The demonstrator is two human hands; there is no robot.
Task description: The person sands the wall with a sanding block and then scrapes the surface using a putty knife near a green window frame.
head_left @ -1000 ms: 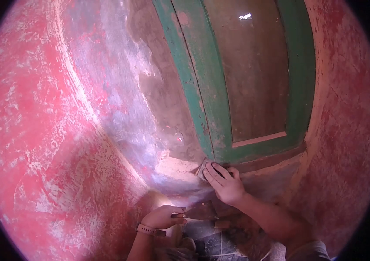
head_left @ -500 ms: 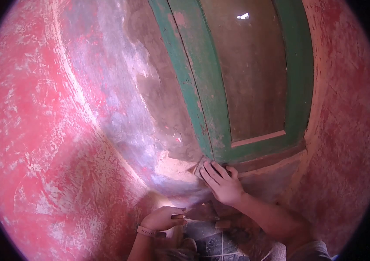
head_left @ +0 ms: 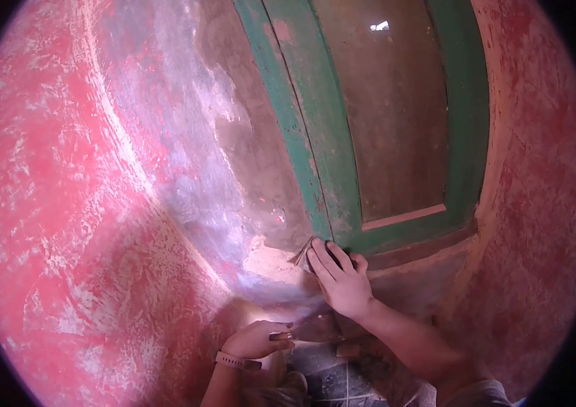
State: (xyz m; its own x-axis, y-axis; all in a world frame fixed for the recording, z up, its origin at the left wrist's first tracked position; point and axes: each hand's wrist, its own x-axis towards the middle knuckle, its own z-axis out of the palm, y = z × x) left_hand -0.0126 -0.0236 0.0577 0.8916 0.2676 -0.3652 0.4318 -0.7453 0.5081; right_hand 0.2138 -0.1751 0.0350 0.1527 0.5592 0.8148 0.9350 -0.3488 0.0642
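The red wall (head_left: pixel 64 224), scuffed with pale streaks, fills the left side and gives way to a worn grey patch (head_left: pixel 186 156). Low down, the left hand (head_left: pixel 254 340), with a wristband (head_left: pixel 235 360) on its wrist, is curled closed around the handle of a scraper (head_left: pixel 311 330). The scraper's long axis runs almost level and its flat blade points to the right, close to the wall's foot above the tiled floor (head_left: pixel 328 380).

Above and to the right, a small sheet of sandpaper (head_left: pixel 301 255) lies against the wall just beside the lower left corner of the green frame (head_left: pixel 315 156). Its free corner sticks out up and to the left. The right hand (head_left: pixel 341 285) lies flat on the sheet, fingers stretched out close together and pointing up-left toward that corner, pinning it to the plaster. The thumb is out of sight. The forearm slants down to the right, out of the bottom edge of the view.
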